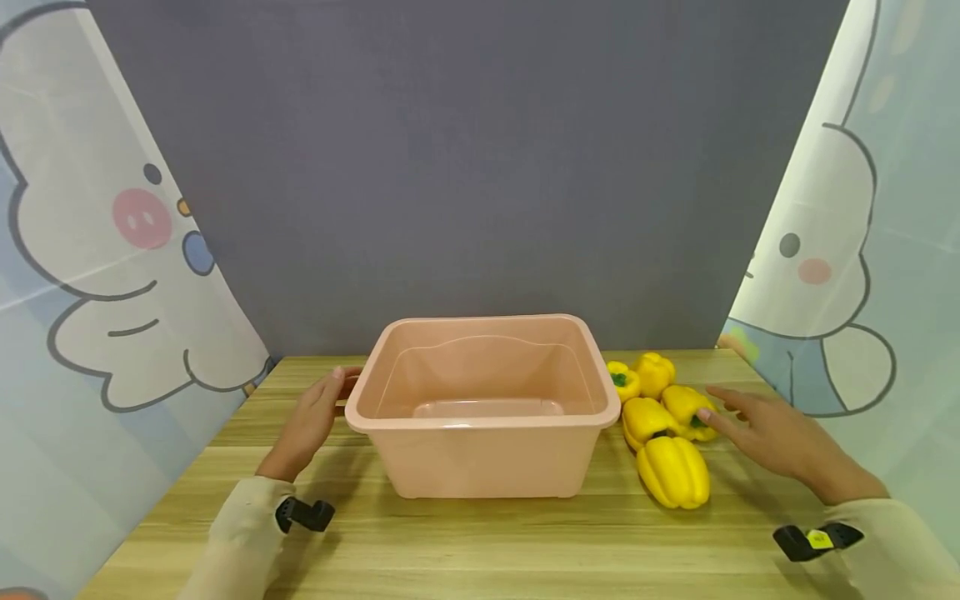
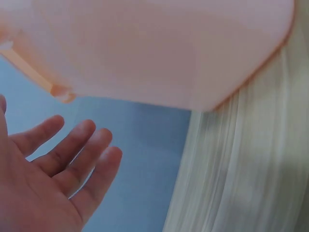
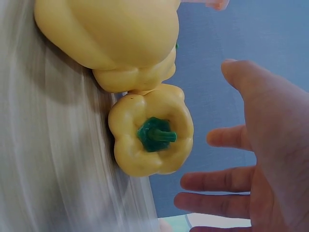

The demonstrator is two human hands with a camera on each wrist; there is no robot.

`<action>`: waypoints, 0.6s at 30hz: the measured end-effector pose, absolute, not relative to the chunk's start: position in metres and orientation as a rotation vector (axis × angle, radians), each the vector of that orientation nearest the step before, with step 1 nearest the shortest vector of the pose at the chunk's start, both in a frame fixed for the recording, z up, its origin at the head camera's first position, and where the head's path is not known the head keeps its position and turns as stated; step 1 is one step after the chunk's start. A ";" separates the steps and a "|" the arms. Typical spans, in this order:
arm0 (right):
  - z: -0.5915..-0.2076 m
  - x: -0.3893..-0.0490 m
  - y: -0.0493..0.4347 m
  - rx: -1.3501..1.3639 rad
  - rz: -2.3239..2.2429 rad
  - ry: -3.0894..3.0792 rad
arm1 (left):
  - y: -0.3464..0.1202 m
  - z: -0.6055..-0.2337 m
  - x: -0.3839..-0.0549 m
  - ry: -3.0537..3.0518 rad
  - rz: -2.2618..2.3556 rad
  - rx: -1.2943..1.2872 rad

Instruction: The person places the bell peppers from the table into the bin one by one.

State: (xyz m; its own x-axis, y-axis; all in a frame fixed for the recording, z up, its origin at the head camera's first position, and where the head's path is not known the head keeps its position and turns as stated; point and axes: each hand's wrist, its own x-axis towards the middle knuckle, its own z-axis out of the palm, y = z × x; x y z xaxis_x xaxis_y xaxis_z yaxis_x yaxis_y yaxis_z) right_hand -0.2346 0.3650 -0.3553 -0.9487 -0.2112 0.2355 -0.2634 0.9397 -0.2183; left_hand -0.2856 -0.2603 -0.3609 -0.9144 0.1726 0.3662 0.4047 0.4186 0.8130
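Observation:
A pink plastic basin (image 1: 483, 462) stands in the middle of the wooden table, its inside bare. Beside its left wall is my left hand (image 1: 309, 425), fingers spread; the left wrist view shows a gap between this hand (image 2: 63, 179) and the basin wall (image 2: 135, 53). Several yellow bell peppers (image 1: 672, 472) lie bunched at the basin's right. My right hand (image 1: 780, 437) hovers over the rightmost one. In the right wrist view, the extended fingers of that hand (image 3: 260, 145) stay apart from a bell pepper (image 3: 128, 116) with a green stem.
The light wood table (image 1: 480, 550) reaches back to a dark grey panel (image 1: 480, 167). Curtains with cartoon animals (image 1: 112, 333) hang on the left and right. Each wrist wears a black strap (image 1: 303, 512).

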 end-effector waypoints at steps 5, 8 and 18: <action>-0.357 -0.236 0.364 0.365 0.369 -2.865 | -0.253 -0.357 -0.283 -2.347 -1.616 -0.547; -0.358 -0.236 0.363 0.365 0.368 -2.859 | -0.250 -0.356 -0.282 -2.289 -1.662 -0.570; -0.358 -0.237 0.361 0.358 0.382 -2.853 | -0.245 -0.355 -0.279 -2.228 -1.671 -0.673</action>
